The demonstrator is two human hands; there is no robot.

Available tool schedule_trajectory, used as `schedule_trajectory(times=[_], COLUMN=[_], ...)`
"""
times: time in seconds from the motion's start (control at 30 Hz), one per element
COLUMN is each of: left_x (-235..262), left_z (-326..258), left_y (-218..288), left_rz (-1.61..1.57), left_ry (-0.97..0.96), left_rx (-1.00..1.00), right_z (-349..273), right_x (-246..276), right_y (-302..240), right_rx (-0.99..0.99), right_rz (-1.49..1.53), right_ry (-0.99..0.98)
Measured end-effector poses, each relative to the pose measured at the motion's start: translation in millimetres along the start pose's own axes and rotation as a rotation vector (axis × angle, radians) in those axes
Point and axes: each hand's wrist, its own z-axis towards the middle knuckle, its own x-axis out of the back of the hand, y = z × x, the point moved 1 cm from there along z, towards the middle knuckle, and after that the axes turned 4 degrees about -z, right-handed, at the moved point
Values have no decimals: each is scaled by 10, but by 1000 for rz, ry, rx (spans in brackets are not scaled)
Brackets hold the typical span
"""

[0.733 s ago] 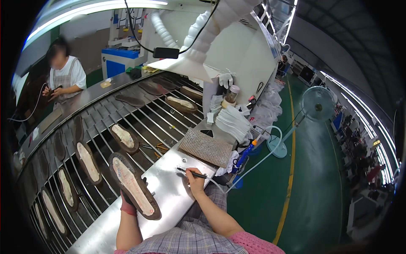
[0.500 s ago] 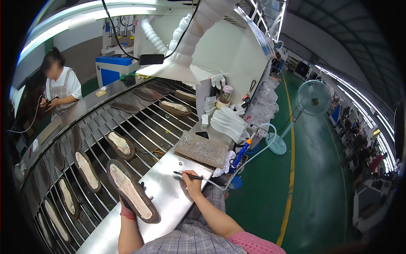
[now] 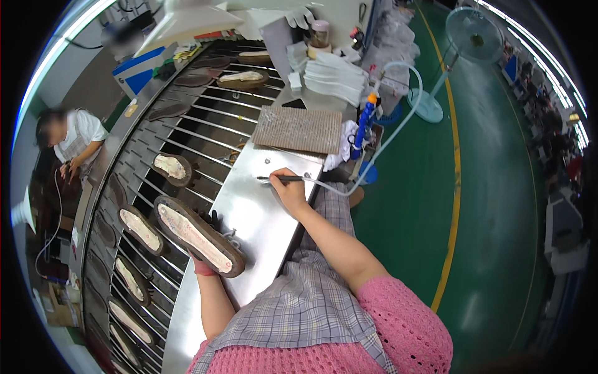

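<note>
Since the earlier pictures the view has turned downward and to the left, so the metal surface [image 3: 249, 212] now fills the middle; the two hands have kept their hold and their places on it.

In the head view, the left hand [image 3: 208, 240] wears a dark glove with a red cuff and is mostly hidden under a brown shoe sole [image 3: 198, 235]. It holds this sole from below, at the left edge of the surface, with the pale inner side of the sole turned up. The sole lies slanted, its far end toward the conveyor rods [image 3: 187, 137].

The right hand [image 3: 288, 187] rests on the surface, well apart from the sole and to the right of it. Its fingers are closed around a thin dark brush [image 3: 277, 179], which points to the left with its tip just above the metal.

Behind the right hand lies a brown woven mat [image 3: 298, 129]. More soles [image 3: 140, 229] lie on the conveyor at the left. Another person [image 3: 71, 140] sits at its far side.
</note>
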Motion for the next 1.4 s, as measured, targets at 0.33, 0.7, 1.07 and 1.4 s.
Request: schedule_trajectory(times=[0.33,0.7,1.07,1.4], left_x=[514,418,-448,99], left_z=[-36,-18,155,1222], left_y=[93,47,-167,114], left_rz=[-245,71,-45,-108], left_ry=[-200,461,186,111], left_rx=[360,149,-223,-325], right_z=[64,117,106,141], right_x=[52,37,113,137], right_y=[-54,40,127,136], right_rx=[-80,9,-42,-84], right_rz=[15,68,168,288], right_ry=[-38,15,-73,-59])
